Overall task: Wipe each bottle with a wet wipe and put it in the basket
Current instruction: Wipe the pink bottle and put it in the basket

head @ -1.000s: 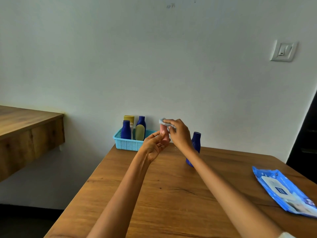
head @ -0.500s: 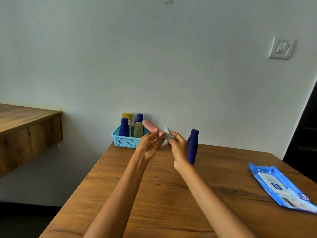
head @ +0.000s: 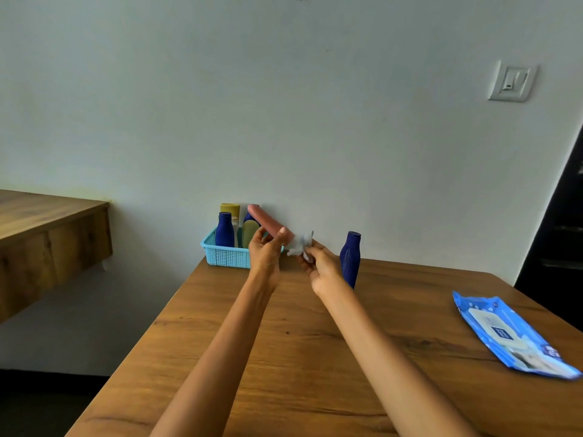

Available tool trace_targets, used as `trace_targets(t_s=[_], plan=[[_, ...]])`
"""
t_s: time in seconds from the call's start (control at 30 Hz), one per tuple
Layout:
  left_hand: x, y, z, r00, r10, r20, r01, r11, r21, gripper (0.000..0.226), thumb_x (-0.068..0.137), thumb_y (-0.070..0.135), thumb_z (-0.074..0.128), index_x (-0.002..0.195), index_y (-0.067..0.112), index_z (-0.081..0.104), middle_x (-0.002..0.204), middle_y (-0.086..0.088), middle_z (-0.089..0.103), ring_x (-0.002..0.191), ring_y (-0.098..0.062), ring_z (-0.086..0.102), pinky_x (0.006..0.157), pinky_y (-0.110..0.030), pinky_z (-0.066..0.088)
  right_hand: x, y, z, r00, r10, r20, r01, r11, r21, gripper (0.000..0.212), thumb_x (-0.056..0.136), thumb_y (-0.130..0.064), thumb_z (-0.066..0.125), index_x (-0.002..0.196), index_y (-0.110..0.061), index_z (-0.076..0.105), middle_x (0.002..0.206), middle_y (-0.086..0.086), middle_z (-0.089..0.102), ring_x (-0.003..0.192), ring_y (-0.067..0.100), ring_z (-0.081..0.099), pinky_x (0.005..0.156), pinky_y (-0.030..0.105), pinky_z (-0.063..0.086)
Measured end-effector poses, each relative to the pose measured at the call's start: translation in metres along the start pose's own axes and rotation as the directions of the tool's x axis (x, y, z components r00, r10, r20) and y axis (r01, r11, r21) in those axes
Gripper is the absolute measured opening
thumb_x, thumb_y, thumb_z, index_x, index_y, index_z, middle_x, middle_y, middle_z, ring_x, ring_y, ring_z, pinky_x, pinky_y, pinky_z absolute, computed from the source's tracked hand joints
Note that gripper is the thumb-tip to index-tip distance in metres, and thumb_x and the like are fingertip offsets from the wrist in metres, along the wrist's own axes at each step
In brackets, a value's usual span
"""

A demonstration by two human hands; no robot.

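A light blue basket [head: 224, 257] sits at the far edge of the wooden table [head: 303, 357], close to the wall; inside it stand a dark blue bottle [head: 224, 230], a yellow-capped bottle [head: 230, 209] behind it, and a pale green bottle [head: 249, 234]; one more blue bottle peeks out behind the pink one, but it is mostly hidden.

The left hand [head: 266, 252] is up in the air in front of the basket; its fingers and thumb are curled round the lower end of a pink bottle [head: 266, 222]; the bottle is tilted, with its top end pointing up and to the left, over the basket. The right hand [head: 321, 268] is just beside it; its fingers pinch a crumpled white wet wipe [head: 301, 246], which seems to touch the low end of the pink bottle, though this part is small and hard to see. Another dark blue bottle [head: 350, 260] stands upright on the table just right of the right hand. A blue pack of wipes [head: 511, 335] lies flat, well apart, on the right.

A second ago the pink bottle stood straight up with the wipe on its top; now it leans over and the wipe is at its other end.
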State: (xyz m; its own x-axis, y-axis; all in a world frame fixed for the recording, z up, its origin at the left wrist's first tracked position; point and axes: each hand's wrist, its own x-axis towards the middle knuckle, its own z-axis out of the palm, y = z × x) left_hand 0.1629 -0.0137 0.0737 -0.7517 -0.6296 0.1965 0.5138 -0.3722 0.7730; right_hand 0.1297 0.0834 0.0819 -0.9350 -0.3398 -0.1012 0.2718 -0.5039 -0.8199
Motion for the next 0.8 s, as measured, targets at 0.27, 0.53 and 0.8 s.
trace_targets(t_s=[0.27,0.53,0.8], plan=[[-0.005,-0.002,0.003,0.996,0.006,0.088,-0.007,1.000,0.010,0.040,0.084,0.004,0.064,0.121,0.005,0.051,0.105,-0.013,0.062,0.098,-0.023,0.062,0.079,-0.031,0.053,-0.010,0.008,0.010,0.999,0.019,0.035,-0.018,1.000,-0.022,0.009,0.087,-0.004,0.058,0.093,-0.006,0.065,0.099,0.016,0.066,0.091,0.025,0.065,0.081,0.034,0.055],[-0.002,0.000,-0.001,0.999,0.019,0.047,-0.019,1.000,0.009,0.025,0.085,0.004,0.063,0.107,0.012,0.056,0.100,-0.010,0.062,0.099,-0.026,0.061,0.089,-0.036,0.050,-0.014,-0.001,0.005,0.996,0.019,0.081,-0.029,0.992,0.121,0.015,0.088,0.002,0.055,0.098,-0.005,0.063,0.097,0.014,0.064,0.088,0.022,0.064,0.070,0.027,0.055],[-0.005,-0.005,0.002,0.995,0.030,0.094,-0.065,0.916,0.397,0.052,0.081,0.016,0.070,0.128,0.015,0.048,0.115,-0.011,0.060,0.099,-0.020,0.062,0.073,-0.025,0.054,-0.007,0.008,0.000,0.993,0.024,0.116,-0.015,0.996,-0.085,0.013,0.087,-0.014,0.062,0.099,-0.009,0.064,0.103,0.016,0.066,0.098,0.027,0.064,0.079,0.035,0.055]])
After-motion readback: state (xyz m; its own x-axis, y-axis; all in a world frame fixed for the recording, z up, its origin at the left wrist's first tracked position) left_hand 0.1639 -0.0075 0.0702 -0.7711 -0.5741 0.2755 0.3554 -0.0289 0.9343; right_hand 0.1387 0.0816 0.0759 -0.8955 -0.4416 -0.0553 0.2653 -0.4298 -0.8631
